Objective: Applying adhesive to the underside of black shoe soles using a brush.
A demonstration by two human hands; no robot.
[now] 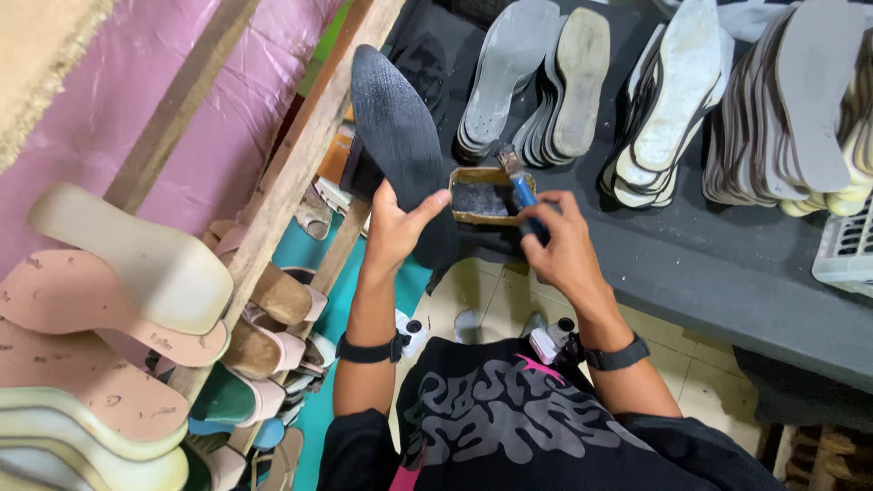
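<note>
My left hand (397, 223) grips a long dark shoe sole (397, 127) by its narrow lower end, holding it upright with its rough face toward me. My right hand (561, 247) is closed around a brush with a blue handle (524, 191); the bristle end rests at the right rim of a small rectangular tin (461, 216) holding dark glue. The tin sits at the near edge of a dark grey table (727, 273), between my two hands. Both wrists wear black bands.
Fanned stacks of grey and white insoles (673, 100) lie along the back of the table. A wooden rack (300, 155) to my left holds pink, tan and cream soles (136, 273). A white plastic basket (846, 250) sits at the right edge. Tiled floor shows below.
</note>
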